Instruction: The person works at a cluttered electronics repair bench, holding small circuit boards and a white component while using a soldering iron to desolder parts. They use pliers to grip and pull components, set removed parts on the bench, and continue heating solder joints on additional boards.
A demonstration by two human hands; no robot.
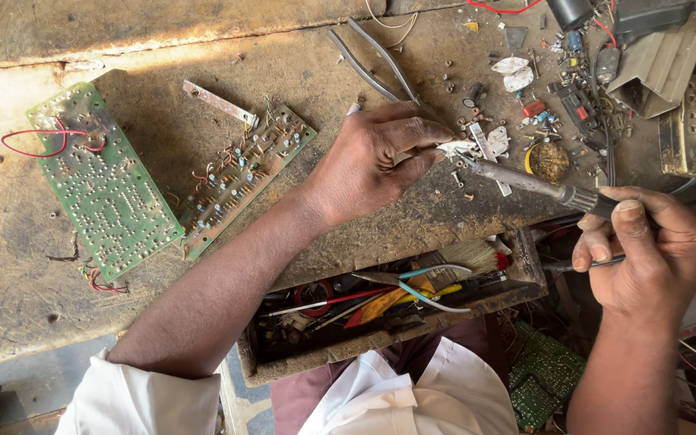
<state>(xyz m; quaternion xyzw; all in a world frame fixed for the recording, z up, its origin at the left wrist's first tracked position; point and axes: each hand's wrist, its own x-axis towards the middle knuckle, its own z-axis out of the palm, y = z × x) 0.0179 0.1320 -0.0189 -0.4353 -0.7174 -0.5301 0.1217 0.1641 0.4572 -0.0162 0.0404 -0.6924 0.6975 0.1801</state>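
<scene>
My left hand point(380, 157) rests on the worn wooden bench and pinches a small pale part point(454, 147) between thumb and fingers. My right hand point(642, 246) grips the dark handle of a soldering iron point(525, 179), whose metal tip touches that small part. A thin wire strand also runs through my right fingers. Two green circuit boards lie to the left: a large one point(102, 181) solder side up with red wires, and a narrower one point(243, 173) with its components up.
An open wooden drawer point(380, 302) below the bench holds screwdrivers, wires and a brush. Long-nose pliers point(376, 56) lie at the back. Small screws, components, a solder tin point(549, 159) and dark adapters clutter the right side. Another green board point(545, 379) lies low right.
</scene>
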